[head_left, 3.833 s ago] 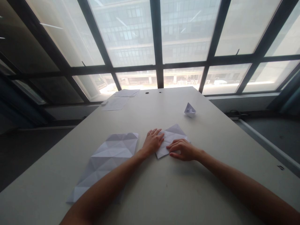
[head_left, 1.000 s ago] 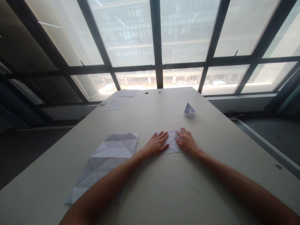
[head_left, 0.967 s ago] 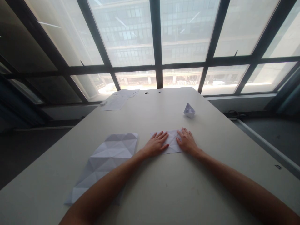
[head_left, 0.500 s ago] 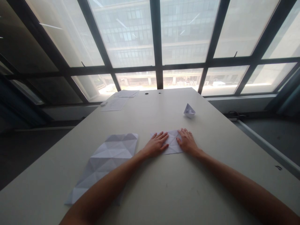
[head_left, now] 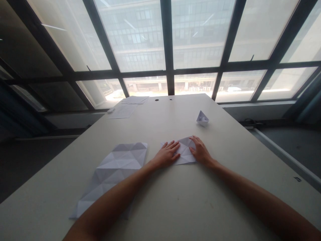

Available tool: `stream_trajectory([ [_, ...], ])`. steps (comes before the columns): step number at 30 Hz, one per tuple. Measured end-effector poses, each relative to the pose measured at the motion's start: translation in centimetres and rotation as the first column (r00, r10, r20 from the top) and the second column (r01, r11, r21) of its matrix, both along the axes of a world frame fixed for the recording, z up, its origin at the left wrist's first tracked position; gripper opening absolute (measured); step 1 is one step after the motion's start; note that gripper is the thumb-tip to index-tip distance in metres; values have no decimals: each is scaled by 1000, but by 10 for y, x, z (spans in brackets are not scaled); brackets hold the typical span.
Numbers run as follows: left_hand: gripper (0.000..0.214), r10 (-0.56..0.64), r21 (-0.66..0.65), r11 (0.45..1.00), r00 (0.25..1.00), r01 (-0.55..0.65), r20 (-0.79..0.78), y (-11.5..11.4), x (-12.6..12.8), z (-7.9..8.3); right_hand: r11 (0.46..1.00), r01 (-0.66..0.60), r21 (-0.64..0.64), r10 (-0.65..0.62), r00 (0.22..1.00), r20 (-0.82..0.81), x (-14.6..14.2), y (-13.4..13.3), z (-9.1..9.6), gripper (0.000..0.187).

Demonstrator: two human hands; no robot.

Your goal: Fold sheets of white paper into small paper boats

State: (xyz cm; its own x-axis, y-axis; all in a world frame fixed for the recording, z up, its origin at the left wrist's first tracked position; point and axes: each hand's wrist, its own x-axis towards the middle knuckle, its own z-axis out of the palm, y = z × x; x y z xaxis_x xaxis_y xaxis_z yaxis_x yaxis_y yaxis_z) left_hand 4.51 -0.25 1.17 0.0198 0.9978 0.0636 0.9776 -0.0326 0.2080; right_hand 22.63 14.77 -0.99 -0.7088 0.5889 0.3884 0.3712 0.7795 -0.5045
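Observation:
A small white folded paper [head_left: 185, 149] with creases lies on the table before me. My left hand [head_left: 167, 153] rests flat on its left part, fingers stretched out and pressing it down. At the paper's right side my right hand [head_left: 200, 151] has its fingers curled over the edge, with the thumb nearer to me. The far right corner of the paper is lifted slightly there. Under and beside my left forearm lies a larger creased paper sheet [head_left: 122, 157], partly hidden by the arm.
A small folded paper boat [head_left: 202, 119] stands beyond my right hand. Several flat paper sheets [head_left: 121, 111] lie at the table's far left, beside a small pale object [head_left: 111, 110]. The white table [head_left: 170, 201] reaches toward large windows.
My right hand has gone from lying flat to curled fingers at the paper's right edge. The paper's far right corner has risen. My left hand stays in place.

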Motion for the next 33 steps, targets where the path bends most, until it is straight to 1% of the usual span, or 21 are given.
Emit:
stream_trajectory([
  [2,60,4,-4,1000,1000,-4,6,0,1,2,999,-46,0,46,995,-90,1,0,2,59],
  [4,58,8,-3,1000,1000,-8,15,-1,1,3,997,-78,-6,76,986,-147,1,1,3,61],
  [8,58,12,11,1000,1000,-12,27,0,0,0,993,-111,-51,100,979,-179,0,1,1,63],
  [10,59,12,20,1000,1000,-12,27,1,-1,-3,988,-141,-56,128,974,-186,0,1,1,58],
  [12,62,21,30,999,1000,-21,23,2,-3,-6,980,-194,-38,185,968,-172,0,-1,3,47],
  [14,65,36,37,999,999,-37,17,3,-4,-8,970,-244,-18,239,962,-132,1,-2,6,41],
  [19,67,36,38,999,999,-36,10,4,-4,-11,945,-325,43,326,945,-8,2,-9,10,42],
  [22,73,76,47,996,997,-77,18,4,-5,-12,924,-374,75,371,927,58,5,-13,14,37],
  [24,71,71,40,997,997,-71,11,4,-5,-12,924,-374,73,368,926,84,6,-16,17,33],
  [26,60,20,22,1000,1000,-20,-13,4,-6,-11,932,-357,57,351,931,97,6,-17,18,32],
  [28,53,-13,6,1000,999,13,-33,3,-7,-11,936,-349,34,344,934,98,5,-17,18,31],
  [31,53,7,3,1000,1000,-6,-29,3,-6,-10,933,-361,-2,360,930,71,4,-13,16,31],
  [33,55,17,7,1000,1000,-17,-16,3,-5,-8,917,-397,-24,398,916,53,5,-8,15,30],
])
